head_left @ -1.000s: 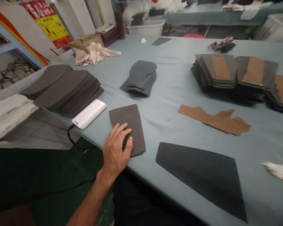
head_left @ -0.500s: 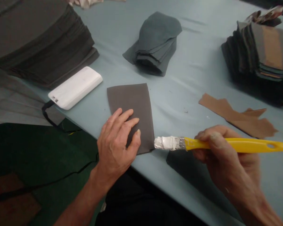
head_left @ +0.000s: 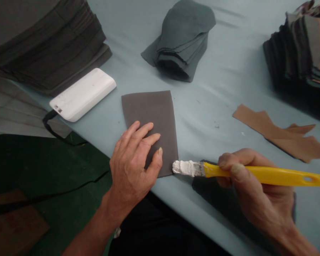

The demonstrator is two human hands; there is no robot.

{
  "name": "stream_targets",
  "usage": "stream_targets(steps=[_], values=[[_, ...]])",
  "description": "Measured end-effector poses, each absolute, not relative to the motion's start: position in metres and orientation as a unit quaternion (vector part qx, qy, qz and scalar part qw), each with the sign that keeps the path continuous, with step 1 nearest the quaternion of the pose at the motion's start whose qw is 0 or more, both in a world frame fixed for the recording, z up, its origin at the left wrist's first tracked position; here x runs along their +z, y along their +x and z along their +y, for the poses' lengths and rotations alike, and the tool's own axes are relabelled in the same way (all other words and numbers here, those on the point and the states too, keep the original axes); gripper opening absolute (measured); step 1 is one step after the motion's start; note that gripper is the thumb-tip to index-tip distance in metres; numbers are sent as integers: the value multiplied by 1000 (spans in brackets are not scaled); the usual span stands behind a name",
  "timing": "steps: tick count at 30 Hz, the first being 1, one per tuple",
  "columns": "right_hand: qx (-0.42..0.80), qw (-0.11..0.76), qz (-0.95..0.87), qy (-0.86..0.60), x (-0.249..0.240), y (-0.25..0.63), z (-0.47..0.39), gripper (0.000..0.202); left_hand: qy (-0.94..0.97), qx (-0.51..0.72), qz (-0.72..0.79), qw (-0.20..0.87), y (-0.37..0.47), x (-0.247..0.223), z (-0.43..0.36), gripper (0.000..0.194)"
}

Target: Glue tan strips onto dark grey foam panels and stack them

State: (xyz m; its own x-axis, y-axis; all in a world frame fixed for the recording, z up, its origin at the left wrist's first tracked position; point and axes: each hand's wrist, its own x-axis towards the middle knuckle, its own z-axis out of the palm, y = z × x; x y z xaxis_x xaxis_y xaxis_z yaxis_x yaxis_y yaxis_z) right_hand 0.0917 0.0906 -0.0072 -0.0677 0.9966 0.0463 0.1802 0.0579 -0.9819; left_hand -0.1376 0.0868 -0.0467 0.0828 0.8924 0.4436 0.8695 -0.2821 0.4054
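Under my left hand point(head_left: 137, 156) lies a dark grey piece of material point(head_left: 152, 108), flat near the table's front edge. That hand rests on it with the fingers stretched out. In my right hand point(head_left: 250, 185) is a paintbrush point(head_left: 277, 176) with a yellow handle, held level between thumb and fingers. Its bristles are coated in thick white paste, and the tip is at the lower right corner of the grey piece. Partly hidden below the right hand and brush is another dark piece of material point(head_left: 216, 199).
A white power bank point(head_left: 82, 94) with a black cable sits beside a tall stack of dark sheets point(head_left: 56, 46) on the left. Farther back lies a curled pile of grey-green pieces point(head_left: 186, 32). To the right are brown scraps point(head_left: 280, 133) and another dark stack point(head_left: 290, 57).
The brush has moved slightly down, its tip now lower at the grey piece's right corner. My left hand stays on the piece. The view has shifted a little.
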Motion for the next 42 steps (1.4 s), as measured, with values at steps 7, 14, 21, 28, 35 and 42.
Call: stream_targets(steps=[7, 14, 21, 28, 35, 42], values=[[448, 412, -607, -511, -14, 100, 93, 29, 736, 317, 598, 17, -138, -47, 87, 27], [440, 410, -618, -506, -12, 98, 105, 29, 737, 314, 598, 11, -139, -49, 86, 26], [433, 428, -608, -510, -11, 94, 125, 35, 739, 308, 599, -4, -140, -49, 87, 25], [445, 441, -595, -504, -13, 90, 148, 33, 745, 300, 596, -7, -141, -49, 87, 28], [433, 438, -612, -496, -13, 82, 175, 37, 748, 301, 591, -6, -142, -49, 88, 28], [411, 442, -632, -487, -9, 73, 198, 38, 755, 301, 582, 1, -144, -50, 88, 30]])
